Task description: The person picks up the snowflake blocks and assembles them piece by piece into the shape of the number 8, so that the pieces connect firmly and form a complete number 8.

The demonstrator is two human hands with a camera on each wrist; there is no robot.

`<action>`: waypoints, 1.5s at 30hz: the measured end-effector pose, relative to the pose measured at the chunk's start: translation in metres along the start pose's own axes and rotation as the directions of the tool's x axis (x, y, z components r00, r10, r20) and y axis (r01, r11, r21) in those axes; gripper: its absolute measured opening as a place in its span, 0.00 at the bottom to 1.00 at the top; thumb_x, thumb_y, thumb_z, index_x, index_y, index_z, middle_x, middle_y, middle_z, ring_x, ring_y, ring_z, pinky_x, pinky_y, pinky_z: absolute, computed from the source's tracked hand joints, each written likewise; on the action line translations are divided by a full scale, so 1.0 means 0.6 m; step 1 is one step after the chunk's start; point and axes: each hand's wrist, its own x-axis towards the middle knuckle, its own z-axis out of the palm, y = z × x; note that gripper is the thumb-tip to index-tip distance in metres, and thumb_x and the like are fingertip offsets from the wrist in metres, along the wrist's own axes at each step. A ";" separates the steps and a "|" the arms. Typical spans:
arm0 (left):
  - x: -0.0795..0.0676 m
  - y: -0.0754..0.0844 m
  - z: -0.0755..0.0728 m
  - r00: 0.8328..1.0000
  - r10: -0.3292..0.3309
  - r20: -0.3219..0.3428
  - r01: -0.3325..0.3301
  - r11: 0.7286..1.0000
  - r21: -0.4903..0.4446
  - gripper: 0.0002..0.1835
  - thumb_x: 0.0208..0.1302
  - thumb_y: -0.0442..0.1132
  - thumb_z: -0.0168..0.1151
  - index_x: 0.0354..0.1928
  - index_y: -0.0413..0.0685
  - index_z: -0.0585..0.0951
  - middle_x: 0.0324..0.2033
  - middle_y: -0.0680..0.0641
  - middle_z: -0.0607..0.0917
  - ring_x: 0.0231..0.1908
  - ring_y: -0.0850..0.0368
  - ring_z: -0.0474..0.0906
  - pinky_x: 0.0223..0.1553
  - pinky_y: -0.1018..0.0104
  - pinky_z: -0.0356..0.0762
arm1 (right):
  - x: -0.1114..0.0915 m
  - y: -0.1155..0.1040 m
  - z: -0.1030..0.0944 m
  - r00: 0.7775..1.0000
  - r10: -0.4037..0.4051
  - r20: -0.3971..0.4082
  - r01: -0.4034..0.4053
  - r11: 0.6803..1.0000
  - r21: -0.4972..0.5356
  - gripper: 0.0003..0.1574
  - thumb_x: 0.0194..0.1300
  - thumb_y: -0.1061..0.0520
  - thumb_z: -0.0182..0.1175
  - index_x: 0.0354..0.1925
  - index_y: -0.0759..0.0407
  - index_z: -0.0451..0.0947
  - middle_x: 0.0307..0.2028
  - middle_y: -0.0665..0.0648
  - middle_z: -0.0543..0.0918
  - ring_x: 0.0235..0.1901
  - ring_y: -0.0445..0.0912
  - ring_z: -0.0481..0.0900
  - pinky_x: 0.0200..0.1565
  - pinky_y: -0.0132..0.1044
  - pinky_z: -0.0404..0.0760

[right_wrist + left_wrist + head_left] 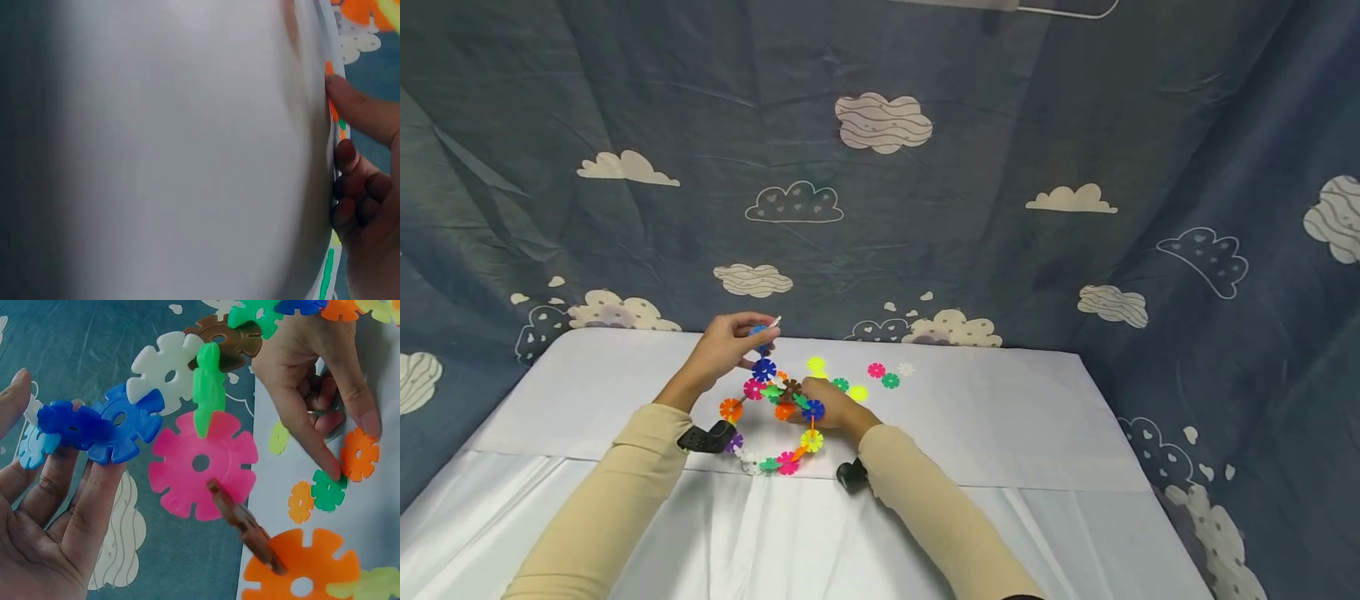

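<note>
A ring of linked, notched plastic flower discs (231,453) in several colours hangs from my left hand (718,354). The left thumb and fingers hold its tail of blue and light blue discs, with a white piece at the end. Beneath the raised ring, my right hand (838,404) is down at the white table. Its thumb and forefinger pinch a loose orange disc (367,464) at the edges, and the forefinger tip also meets a green disc (324,494). In the right wrist view, the thumb (359,109) touches the orange disc's edge; a large pale blur covers most of that view.
Loose yellow discs (816,365), a pink disc (876,370), a white disc (906,369) and a green disc (891,381) lie behind and right of the right hand. A dark cloud-printed curtain (970,250) stands behind the white-covered table (1000,417).
</note>
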 end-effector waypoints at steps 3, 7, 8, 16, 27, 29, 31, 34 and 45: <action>-0.001 -0.001 0.003 1.000 0.006 -0.009 -0.006 1.000 -0.005 0.27 0.65 0.52 0.62 0.59 0.41 0.76 0.42 0.41 0.85 0.42 0.51 0.82 0.37 0.58 0.84 | 0.001 -0.003 0.004 0.999 0.036 -0.002 -0.036 0.999 -0.006 0.19 0.60 0.50 0.68 0.35 0.64 0.74 0.28 0.51 0.73 0.28 0.43 0.70 0.33 0.29 0.72; -0.001 -0.004 0.006 1.000 0.007 -0.022 -0.007 1.000 -0.001 0.24 0.67 0.48 0.61 0.59 0.42 0.77 0.41 0.42 0.86 0.43 0.51 0.81 0.38 0.59 0.83 | 0.003 -0.005 0.008 0.996 0.084 0.015 -0.084 0.996 -0.001 0.22 0.60 0.49 0.68 0.41 0.64 0.74 0.31 0.53 0.75 0.32 0.43 0.72 0.39 0.30 0.76; -0.002 -0.003 0.006 1.000 0.005 -0.027 -0.005 1.000 0.002 0.23 0.68 0.47 0.60 0.59 0.42 0.77 0.42 0.42 0.86 0.44 0.50 0.81 0.39 0.58 0.83 | 0.004 -0.006 0.008 0.995 0.094 0.016 -0.094 0.996 0.000 0.23 0.60 0.49 0.69 0.42 0.65 0.74 0.32 0.53 0.76 0.33 0.44 0.73 0.40 0.31 0.76; 0.001 -0.003 0.009 1.000 0.017 -0.026 -0.017 1.000 0.013 0.27 0.66 0.55 0.59 0.59 0.44 0.77 0.45 0.39 0.84 0.45 0.48 0.80 0.43 0.55 0.82 | 0.002 0.002 0.001 0.999 0.034 0.008 -0.034 0.998 0.049 0.24 0.59 0.52 0.69 0.51 0.60 0.76 0.43 0.55 0.82 0.46 0.47 0.79 0.54 0.36 0.76; -0.003 0.002 0.022 0.997 0.067 -0.030 -0.068 0.997 -0.043 0.25 0.67 0.49 0.61 0.59 0.40 0.76 0.43 0.38 0.84 0.43 0.50 0.82 0.50 0.56 0.79 | -0.008 -0.011 -0.104 0.906 0.185 -0.382 0.175 0.657 0.733 0.16 0.63 0.71 0.60 0.50 0.72 0.78 0.38 0.64 0.82 0.28 0.46 0.81 0.32 0.34 0.82; -0.003 0.002 0.024 0.997 0.070 -0.033 -0.072 0.996 -0.055 0.25 0.67 0.48 0.61 0.59 0.39 0.76 0.41 0.38 0.85 0.41 0.51 0.83 0.46 0.60 0.81 | -0.011 -0.026 -0.131 0.870 0.163 -0.466 0.271 0.630 0.727 0.16 0.63 0.71 0.60 0.50 0.73 0.77 0.38 0.67 0.82 0.30 0.53 0.83 0.32 0.35 0.83; -0.002 0.002 0.026 0.997 0.070 -0.044 -0.072 0.996 -0.059 0.24 0.67 0.47 0.61 0.59 0.38 0.76 0.42 0.39 0.84 0.39 0.52 0.83 0.43 0.64 0.81 | -0.014 -0.040 -0.150 0.846 0.140 -0.514 0.328 0.624 0.709 0.16 0.62 0.71 0.61 0.49 0.74 0.77 0.38 0.68 0.82 0.31 0.57 0.83 0.32 0.35 0.84; -0.001 0.002 0.028 0.995 0.084 -0.060 -0.088 0.994 -0.064 0.24 0.67 0.45 0.61 0.59 0.37 0.75 0.44 0.37 0.83 0.38 0.50 0.83 0.42 0.65 0.81 | -0.018 -0.052 -0.166 0.840 0.121 -0.529 0.346 0.632 0.694 0.15 0.62 0.69 0.62 0.48 0.74 0.78 0.39 0.68 0.83 0.34 0.62 0.83 0.33 0.36 0.84; -0.007 0.003 0.037 0.991 0.087 -0.102 -0.095 0.992 -0.083 0.23 0.68 0.44 0.60 0.59 0.37 0.76 0.43 0.38 0.85 0.39 0.50 0.83 0.35 0.72 0.77 | -0.021 -0.060 -0.162 0.831 0.076 -0.551 0.364 0.675 0.641 0.15 0.63 0.69 0.61 0.48 0.75 0.78 0.41 0.71 0.82 0.32 0.57 0.84 0.35 0.42 0.85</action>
